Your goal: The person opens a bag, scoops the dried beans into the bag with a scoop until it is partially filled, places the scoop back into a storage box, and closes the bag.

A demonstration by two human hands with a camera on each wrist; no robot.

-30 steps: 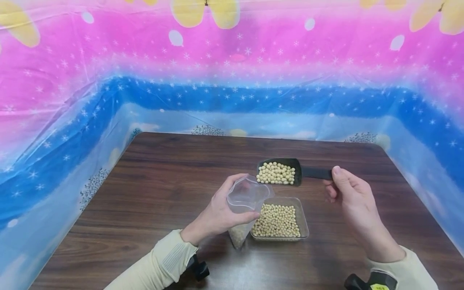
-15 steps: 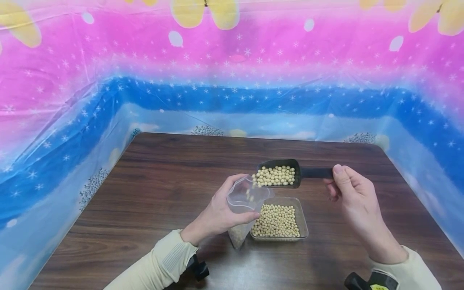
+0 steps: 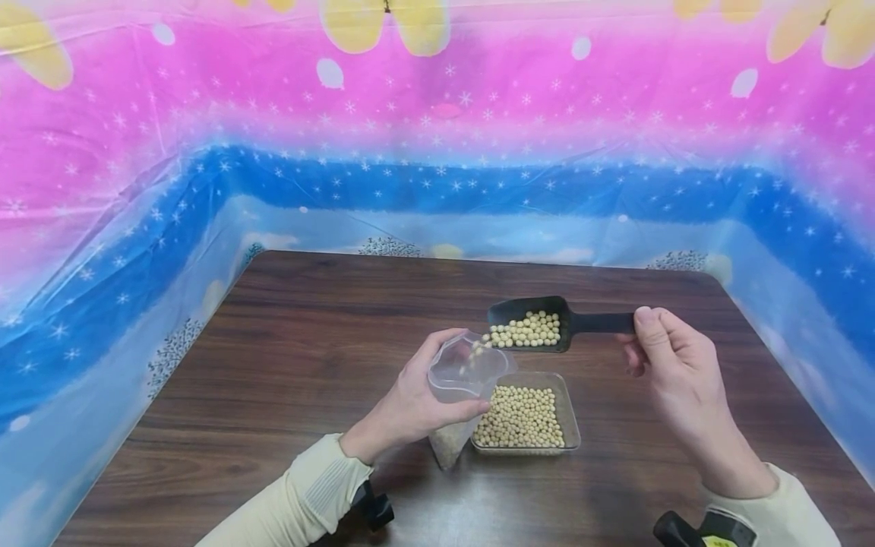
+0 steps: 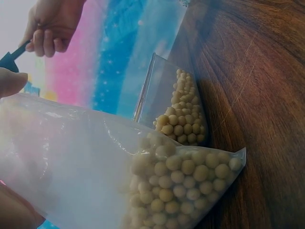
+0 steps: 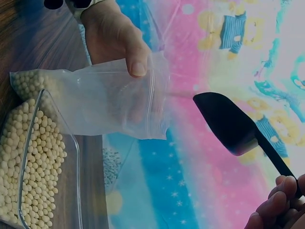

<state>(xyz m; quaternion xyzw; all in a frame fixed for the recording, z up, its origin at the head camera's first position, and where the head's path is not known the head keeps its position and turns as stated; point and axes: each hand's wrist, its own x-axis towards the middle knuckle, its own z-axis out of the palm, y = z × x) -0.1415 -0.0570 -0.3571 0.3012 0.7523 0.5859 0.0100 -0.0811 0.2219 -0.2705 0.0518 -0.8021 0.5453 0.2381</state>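
Note:
My left hand (image 3: pixel 420 403) grips a clear zip bag (image 5: pixel 114 102) near its top and holds the mouth spread. Soybeans (image 4: pixel 181 186) fill the bag's lower corner, which comes down close to the table. My right hand (image 3: pixel 673 372) pinches the handle end of a black scoop (image 3: pixel 522 310). The scoop's front lip is over the bag mouth, and soybeans slide off it into the bag. Beans still lie in the front part of the scoop. Just right of the bag stands a clear rectangular container (image 3: pixel 573 425) with a layer of soybeans.
The dark wood table (image 3: pixel 307 327) spreads out around the hands. A pink and blue patterned cloth (image 3: pixel 437 182) hangs behind the table and along both sides. A black wrist device (image 3: pixel 372 505) sits below the left sleeve.
The scoop has tipped toward the bag and beans now run from its lip into it. The right hand has shifted slightly right, while the left hand and bag stay put.

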